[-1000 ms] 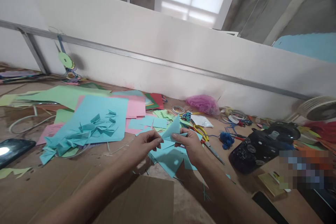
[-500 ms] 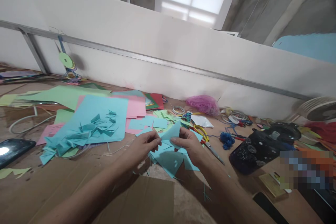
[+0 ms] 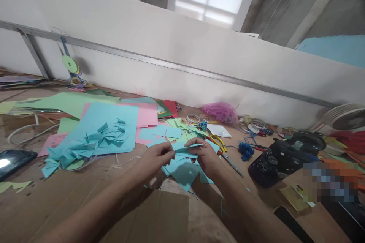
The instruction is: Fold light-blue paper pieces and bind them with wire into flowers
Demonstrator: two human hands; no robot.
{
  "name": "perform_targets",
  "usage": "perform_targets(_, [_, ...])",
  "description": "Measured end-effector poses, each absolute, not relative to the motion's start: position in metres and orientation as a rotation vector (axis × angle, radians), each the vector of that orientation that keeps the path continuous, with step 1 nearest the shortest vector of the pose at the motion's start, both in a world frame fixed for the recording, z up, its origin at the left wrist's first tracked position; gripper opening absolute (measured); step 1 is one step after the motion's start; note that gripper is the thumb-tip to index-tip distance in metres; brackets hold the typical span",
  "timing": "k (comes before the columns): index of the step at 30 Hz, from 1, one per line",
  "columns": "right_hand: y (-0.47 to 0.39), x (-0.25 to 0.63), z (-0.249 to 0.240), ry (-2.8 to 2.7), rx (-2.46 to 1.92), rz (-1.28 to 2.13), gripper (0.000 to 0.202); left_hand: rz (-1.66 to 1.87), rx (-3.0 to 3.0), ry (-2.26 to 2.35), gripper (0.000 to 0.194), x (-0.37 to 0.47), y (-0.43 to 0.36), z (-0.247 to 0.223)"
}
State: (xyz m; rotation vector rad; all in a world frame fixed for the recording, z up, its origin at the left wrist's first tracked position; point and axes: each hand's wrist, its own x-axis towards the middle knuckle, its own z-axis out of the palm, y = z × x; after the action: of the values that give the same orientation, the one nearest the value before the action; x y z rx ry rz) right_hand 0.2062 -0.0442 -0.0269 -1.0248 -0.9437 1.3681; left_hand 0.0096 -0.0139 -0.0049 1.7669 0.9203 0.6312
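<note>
Between my two hands is a small folded piece of light blue paper (image 3: 185,147), held above the table. My left hand (image 3: 160,156) pinches its left end between thumb and fingers. At the other end my right hand (image 3: 202,152) grips it, fingers over the top edge. Light blue paper sheets (image 3: 182,172) lie just beneath both hands. To the left, several folded blue paper pieces (image 3: 107,134) are heaped on a large blue sheet (image 3: 114,114). Scissors with a long blade (image 3: 232,165) rest to the right of my right hand.
Beyond the hands lie pliers with yellow handles (image 3: 218,141), a tape roll (image 3: 193,118) and a pink plastic bag (image 3: 220,112). A black jug (image 3: 269,163) and a fan (image 3: 346,118) stand at the right. A phone (image 3: 15,163) is at the left; cardboard (image 3: 154,216) lies in front.
The folded paper has tipped from standing up as a triangle to lying nearly flat, edge towards me. My right fingers have moved over its top. My left hand has hardly moved.
</note>
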Motion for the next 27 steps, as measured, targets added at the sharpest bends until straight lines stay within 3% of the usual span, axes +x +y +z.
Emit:
perform_targets(22, [-0.0466,0.2017,-0.0264,-1.020,-0.998,1.344,0.015,0.640,1.856,0.940,0.027,0.0085,-0.0140,-0.0046])
perform_targets(27, [-0.0464,0.2031,-0.0250,-0.946,-1.034,1.337,0.012,0.659,1.713,0.877,0.036,0.0091,-0.0134,-0.0060])
